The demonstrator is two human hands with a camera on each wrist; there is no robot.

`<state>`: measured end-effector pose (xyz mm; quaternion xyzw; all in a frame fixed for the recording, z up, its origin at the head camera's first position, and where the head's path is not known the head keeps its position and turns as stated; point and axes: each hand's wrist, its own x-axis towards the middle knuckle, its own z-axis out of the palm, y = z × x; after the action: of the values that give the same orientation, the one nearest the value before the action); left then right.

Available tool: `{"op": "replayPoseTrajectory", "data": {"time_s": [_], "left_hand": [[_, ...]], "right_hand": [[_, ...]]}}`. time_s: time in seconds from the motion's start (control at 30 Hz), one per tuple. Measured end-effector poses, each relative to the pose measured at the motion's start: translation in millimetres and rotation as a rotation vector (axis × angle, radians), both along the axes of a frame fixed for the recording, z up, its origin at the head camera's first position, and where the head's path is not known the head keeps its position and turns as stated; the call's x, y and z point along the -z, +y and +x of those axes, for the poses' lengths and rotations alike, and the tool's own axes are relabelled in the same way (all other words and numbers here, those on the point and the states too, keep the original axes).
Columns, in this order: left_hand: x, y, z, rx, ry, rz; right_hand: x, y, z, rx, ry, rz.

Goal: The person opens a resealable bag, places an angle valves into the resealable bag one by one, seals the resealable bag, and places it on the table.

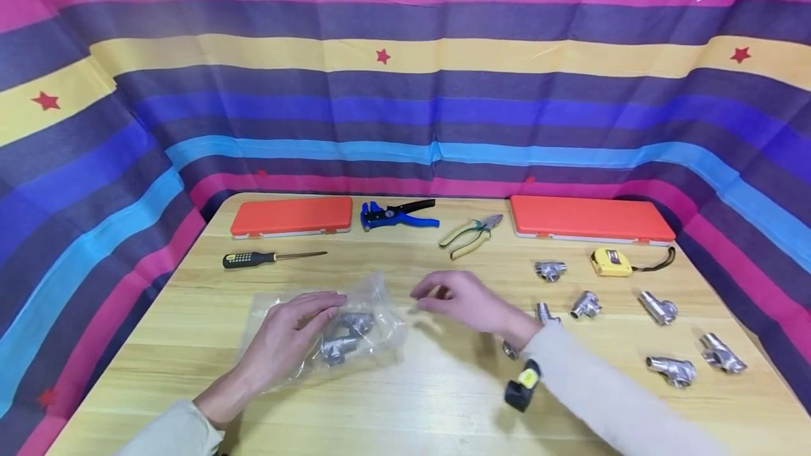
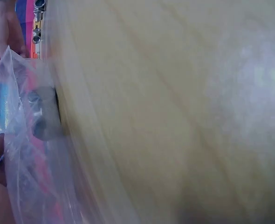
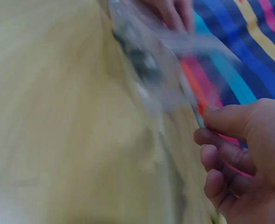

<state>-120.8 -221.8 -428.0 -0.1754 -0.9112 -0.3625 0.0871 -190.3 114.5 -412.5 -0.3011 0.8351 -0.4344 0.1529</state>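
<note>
Pale sleeves [image 1: 608,385] occupy the foreground, in front and to either side of the clear plastic bag [image 1: 388,333], which lies on the wooden table [image 1: 437,400]. Left hand [image 1: 288,329]: placed over the left part of the bag, its film pinched between thumb and fingers. Two metal fittings [image 1: 338,349] are seen through the film, inside the bag, just beside the left fingertips. Right hand [image 1: 465,299]: raised just to the right of the bag and apart from it, the fingers loosely curved, with nothing between thumb and forefinger. A black device [image 1: 519,395] is worn at the right cuff. Farther right of the bag lie seven loose fittings [image 1: 671,371], two of them partly hidden by the right arm, and a yellow tape measure [image 1: 611,262] with a black strap. Behind the bag are a screwdriver [image 1: 250,260], toward the left, blue-and-black wire strippers [image 1: 395,215], and pliers [image 1: 472,236], toward the right. Two red cases [image 1: 291,215] lie behind the bag, one to its left and one to its right. Striped cloth [image 1: 437,83] hangs beyond.
</note>
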Motion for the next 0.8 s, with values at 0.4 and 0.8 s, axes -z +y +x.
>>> {"op": "replayPoseTrajectory", "data": {"time_s": [0.4,0.8], "left_hand": [[-1.9,2,-0.4,-0.009,-0.040,0.001],[-1.3,0,-2.8,-0.014,-0.039,-0.014]], "right_hand": [[-13.2,160,18.5,0.289,0.123,0.223],[3.7,194,39.2,0.291,0.200,0.318]]}}
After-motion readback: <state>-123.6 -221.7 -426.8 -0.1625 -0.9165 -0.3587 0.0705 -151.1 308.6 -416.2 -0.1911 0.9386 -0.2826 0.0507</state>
